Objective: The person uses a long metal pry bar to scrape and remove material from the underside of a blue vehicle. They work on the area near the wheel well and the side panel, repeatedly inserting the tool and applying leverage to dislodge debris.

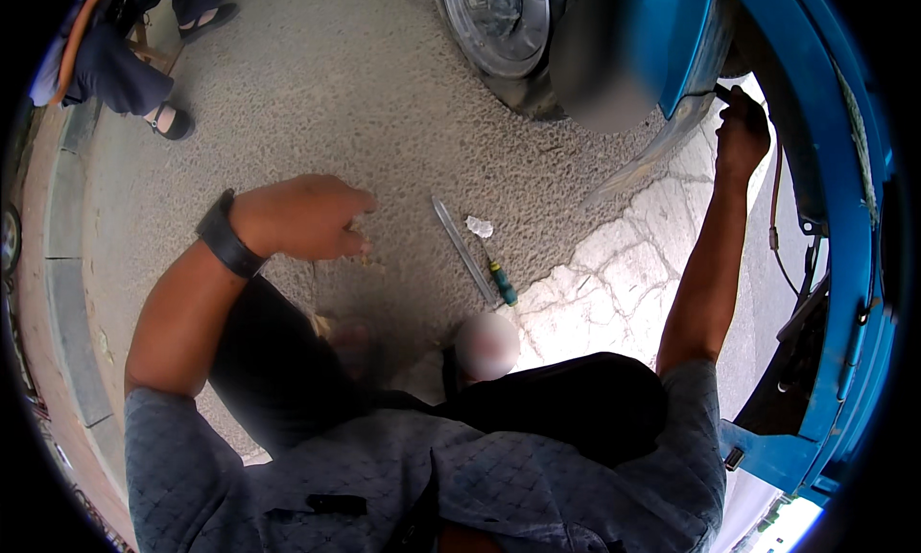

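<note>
My left hand (305, 217) hangs over the pavement, fingers bent inward, a dark band on its wrist. A tiny yellowish speck shows at a fingertip, too small to name. Far right, my right hand (744, 136) is closed at the lower edge of a blue vehicle's fender (683, 45). A short dark piece sticks out of that fist toward the fender; its kind is hidden. Between my arms, a long flat metal strip (462, 251) lies on the ground. Beside it is a screwdriver (502, 282) with a green handle, and a crumpled clear-white scrap (479, 227) lies near its tip.
The vehicle's wheel (499, 21) stands at the top, and its blue frame (868, 294) curves down the right side with a hanging cable (775, 217). A seated person's legs (120, 73) are at upper left, near a kerb (72, 294). Bright sunlit pavement (614, 275) lies centre right.
</note>
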Motion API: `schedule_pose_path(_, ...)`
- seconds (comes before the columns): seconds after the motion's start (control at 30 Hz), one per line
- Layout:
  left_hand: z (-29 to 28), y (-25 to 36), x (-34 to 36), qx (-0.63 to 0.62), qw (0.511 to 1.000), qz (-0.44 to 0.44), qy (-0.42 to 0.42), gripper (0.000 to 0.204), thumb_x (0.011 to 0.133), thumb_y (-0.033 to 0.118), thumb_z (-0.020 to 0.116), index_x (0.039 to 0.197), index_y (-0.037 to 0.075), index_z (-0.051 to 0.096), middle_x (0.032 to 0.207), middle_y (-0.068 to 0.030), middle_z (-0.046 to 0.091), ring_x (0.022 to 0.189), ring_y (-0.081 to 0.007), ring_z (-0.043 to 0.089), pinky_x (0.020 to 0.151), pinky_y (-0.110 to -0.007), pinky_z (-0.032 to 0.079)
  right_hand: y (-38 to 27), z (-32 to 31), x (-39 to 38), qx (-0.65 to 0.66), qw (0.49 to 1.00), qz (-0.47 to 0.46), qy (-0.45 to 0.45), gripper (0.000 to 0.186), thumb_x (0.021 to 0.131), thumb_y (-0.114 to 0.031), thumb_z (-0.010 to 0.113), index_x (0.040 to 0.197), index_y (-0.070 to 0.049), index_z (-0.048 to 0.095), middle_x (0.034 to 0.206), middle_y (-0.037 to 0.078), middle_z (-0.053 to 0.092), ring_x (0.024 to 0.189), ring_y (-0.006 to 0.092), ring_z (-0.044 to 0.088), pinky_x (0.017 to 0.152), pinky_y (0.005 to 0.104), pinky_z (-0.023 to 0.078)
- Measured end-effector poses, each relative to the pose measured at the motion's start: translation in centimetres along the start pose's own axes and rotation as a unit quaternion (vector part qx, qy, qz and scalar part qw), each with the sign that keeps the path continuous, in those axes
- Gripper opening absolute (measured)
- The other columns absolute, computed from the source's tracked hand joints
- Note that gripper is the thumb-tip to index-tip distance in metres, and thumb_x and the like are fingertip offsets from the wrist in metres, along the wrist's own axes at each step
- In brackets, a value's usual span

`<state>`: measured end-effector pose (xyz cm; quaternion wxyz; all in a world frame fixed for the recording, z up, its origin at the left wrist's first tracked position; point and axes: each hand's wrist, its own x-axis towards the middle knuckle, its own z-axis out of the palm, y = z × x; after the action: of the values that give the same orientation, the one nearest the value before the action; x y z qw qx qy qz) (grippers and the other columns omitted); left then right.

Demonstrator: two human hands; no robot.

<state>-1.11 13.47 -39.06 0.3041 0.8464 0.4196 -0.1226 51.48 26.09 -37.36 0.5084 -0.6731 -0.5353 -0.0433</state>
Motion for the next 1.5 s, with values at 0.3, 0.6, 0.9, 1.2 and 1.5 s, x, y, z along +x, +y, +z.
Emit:
schedule_pose_path(0.3, 0.7, -0.9, 0.8, 0.000, 1.000, 0.000, -0.016, 0.051, 0.088, 0.031, 0.073, 0.126, -0.001, 0.062, 0.097, -0.0209, 0.072, 0.095, -0.0382, 0.070, 0.083, -0.046, 0.054, 17.3, 2.4, -26.5, 0.049, 0.973, 0.193, -0.118, 0.029, 0.100, -0.022, 0.060, 0.119, 0.000, 0.061, 0.085, 0.008, 0.068, 0.068, 0.0148, 0.064, 0.066, 0.0310, 0.052)
schedule_pose_path(0.6, 0.5, -0.5, 1.1, -0.005, 1.000, 0.005, -0.011, 0.051, 0.088, 0.032, 0.074, 0.126, 0.000, 0.062, 0.098, -0.0201, 0.073, 0.095, -0.0380, 0.070, 0.083, -0.045, 0.054, 1.0, -1.0, -1.2, 0.114, 0.992, 0.048, 0.016, 0.026, 0.097, -0.025, 0.063, 0.102, -0.001, 0.072, 0.072, 0.003, 0.063, 0.055, 0.0097, 0.052, 0.053, 0.0254, 0.043)
schedule_pose_path(0.9, 0.1, -0.3, 0.5, 0.008, 1.000, -0.014, -0.005, 0.051, 0.088, 0.030, 0.071, 0.128, -0.001, 0.061, 0.098, -0.0213, 0.073, 0.094, -0.0386, 0.070, 0.083, -0.045, 0.054, 15.9, 1.5, -25.5, 0.104, 0.952, 0.267, -0.104, 0.025, 0.099, -0.023, 0.062, 0.111, 0.000, 0.060, 0.075, 0.009, 0.065, 0.059, 0.0126, 0.058, 0.055, 0.0285, 0.047)
schedule_pose_path(1.2, 0.5, -0.1, 1.3, 0.010, 1.000, -0.011, -0.019, 0.051, 0.088, 0.030, 0.072, 0.127, -0.001, 0.062, 0.097, -0.0211, 0.073, 0.094, -0.0384, 0.070, 0.082, -0.044, 0.055, 5.5, -1.5, -6.1, 0.080, 0.996, 0.013, 0.043, 0.029, 0.099, -0.028, 0.062, 0.096, -0.001, 0.071, 0.070, 0.002, 0.062, 0.054, 0.0081, 0.049, 0.051, 0.0256, 0.040)
schedule_pose_path(1.5, 0.3, 0.1, 0.4, 0.011, 1.000, 0.007, 0.001, 0.050, 0.087, 0.029, 0.073, 0.125, -0.002, 0.061, 0.098, -0.0215, 0.072, 0.093, -0.0388, 0.070, 0.082, -0.045, 0.054, 11.4, 0.5, -16.6, -0.009, 0.995, 0.018, 0.096, 0.030, 0.101, -0.029, 0.056, 0.100, 0.001, 0.060, 0.073, 0.010, 0.063, 0.065, 0.0192, 0.060, 0.064, 0.0355, 0.051)
